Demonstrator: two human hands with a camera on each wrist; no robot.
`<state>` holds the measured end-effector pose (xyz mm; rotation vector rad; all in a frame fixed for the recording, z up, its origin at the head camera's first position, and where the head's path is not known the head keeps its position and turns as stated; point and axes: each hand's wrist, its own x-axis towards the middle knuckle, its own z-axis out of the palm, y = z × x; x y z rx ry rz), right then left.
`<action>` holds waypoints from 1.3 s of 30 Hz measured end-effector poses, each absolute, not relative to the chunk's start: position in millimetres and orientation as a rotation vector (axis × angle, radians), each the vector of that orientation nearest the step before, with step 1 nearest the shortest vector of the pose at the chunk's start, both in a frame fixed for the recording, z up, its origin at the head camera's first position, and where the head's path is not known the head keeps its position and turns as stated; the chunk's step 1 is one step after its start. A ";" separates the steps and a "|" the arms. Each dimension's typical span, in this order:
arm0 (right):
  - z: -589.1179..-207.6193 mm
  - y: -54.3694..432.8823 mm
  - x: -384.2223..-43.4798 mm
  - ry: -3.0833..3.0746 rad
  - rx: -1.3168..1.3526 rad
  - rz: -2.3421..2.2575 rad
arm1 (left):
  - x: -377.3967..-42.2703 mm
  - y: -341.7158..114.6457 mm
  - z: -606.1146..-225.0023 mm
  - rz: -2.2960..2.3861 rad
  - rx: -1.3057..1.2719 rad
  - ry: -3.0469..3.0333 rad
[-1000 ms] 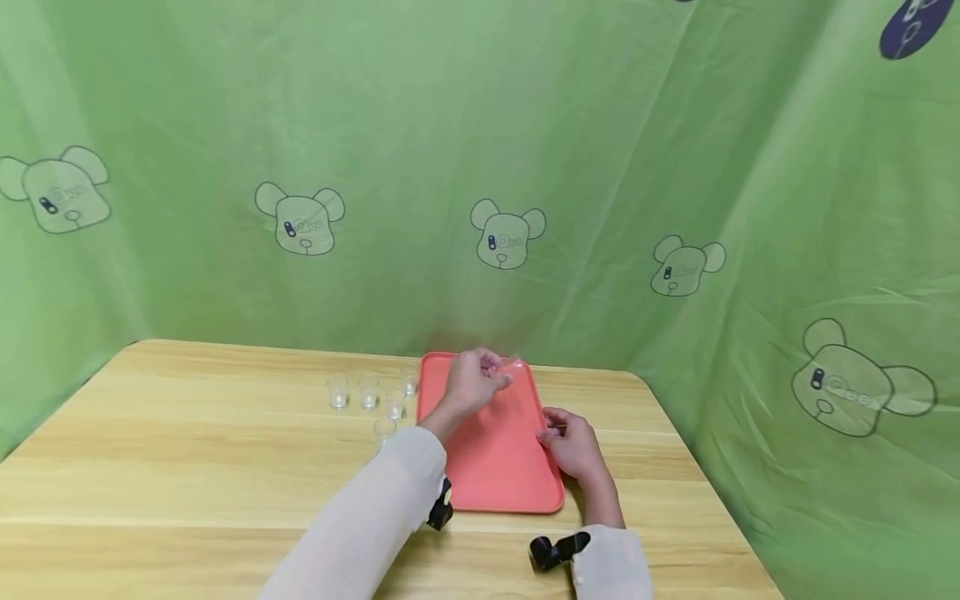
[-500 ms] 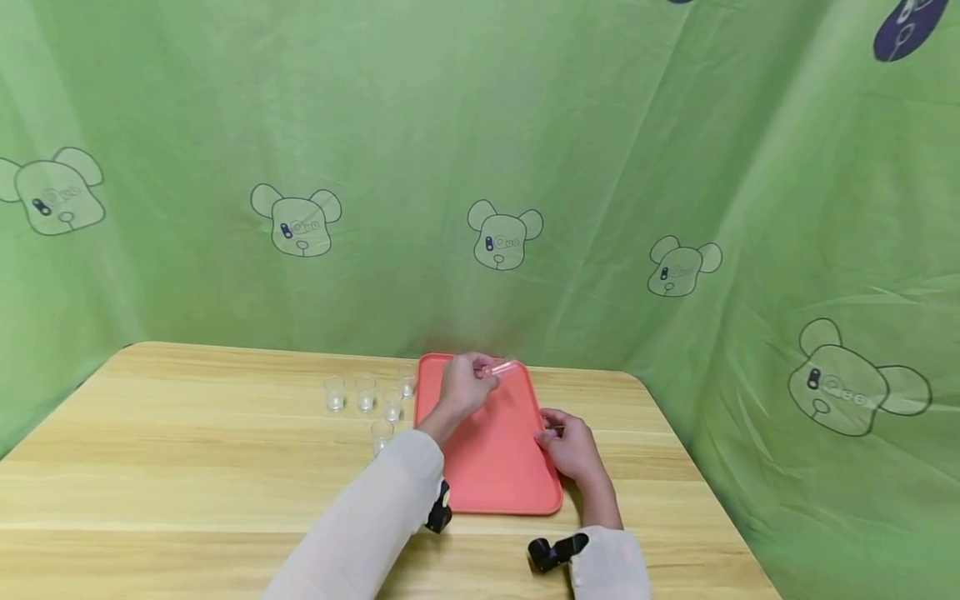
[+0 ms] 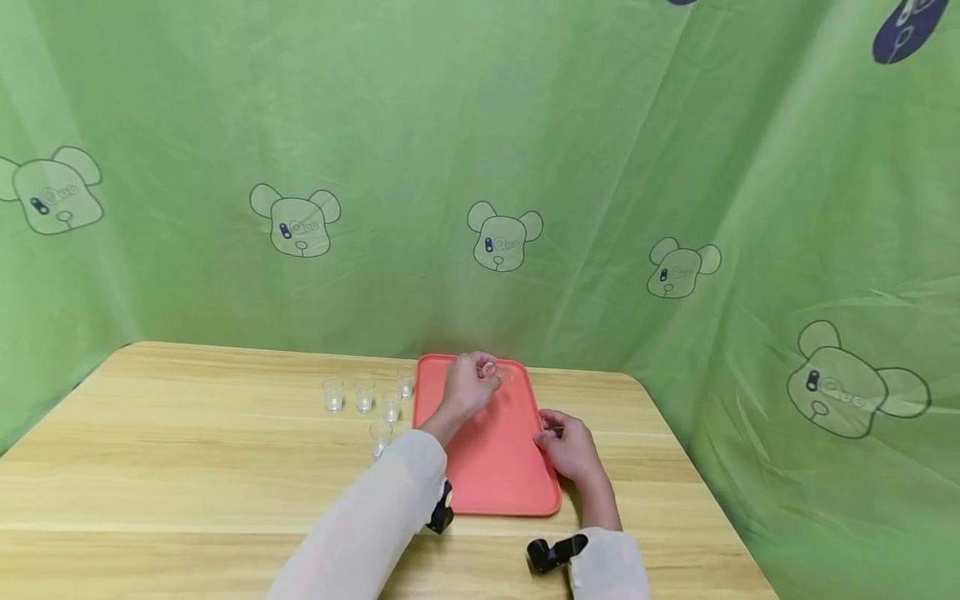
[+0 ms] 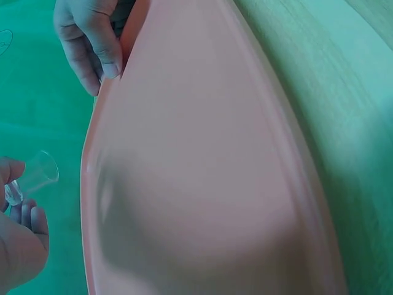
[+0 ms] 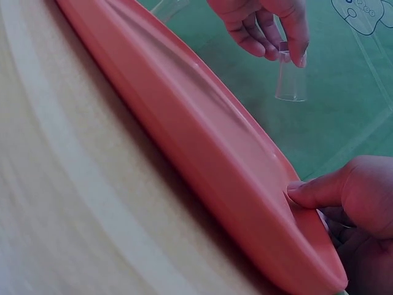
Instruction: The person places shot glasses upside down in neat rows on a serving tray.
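Note:
Above the far part of the red tray (image 3: 502, 467), my left hand (image 3: 465, 387) pinches a small clear shot glass (image 3: 490, 369) between thumb and fingers. In the right wrist view the shot glass (image 5: 290, 83) is held by its narrow base, its wider mouth pointing away from the fingers. My right hand (image 3: 573, 446) grips the tray's right rim; the right wrist view shows that thumb (image 5: 313, 190) over the rim, with the fingers partly hidden beneath. The left wrist view has the left hand (image 4: 21, 246) with the glass at its left edge.
Several clear shot glasses (image 3: 364, 394) stand upright on the wooden table (image 3: 187, 467), left of the tray; the nearest one (image 3: 381, 437) is close to the left sleeve (image 3: 367, 525). A green printed cloth (image 3: 405, 275) hangs behind and beside the table.
The shot glass has turned in my left fingers: its side, which pointed right, has swung away and its base now faces me. My right hand has stayed on the tray rim.

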<state>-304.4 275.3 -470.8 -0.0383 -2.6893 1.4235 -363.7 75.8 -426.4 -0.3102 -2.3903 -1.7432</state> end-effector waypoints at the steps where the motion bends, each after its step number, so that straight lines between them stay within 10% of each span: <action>1: -470.5 275.4 -303.9 -2.689 -0.040 1.426 | -364.0 76.7 -426.5 -1.749 -0.317 -2.385; 39: -470.4 278.7 -304.6 -2.695 -0.005 1.422 | -358.2 123.1 -451.5 -1.428 -0.495 -2.387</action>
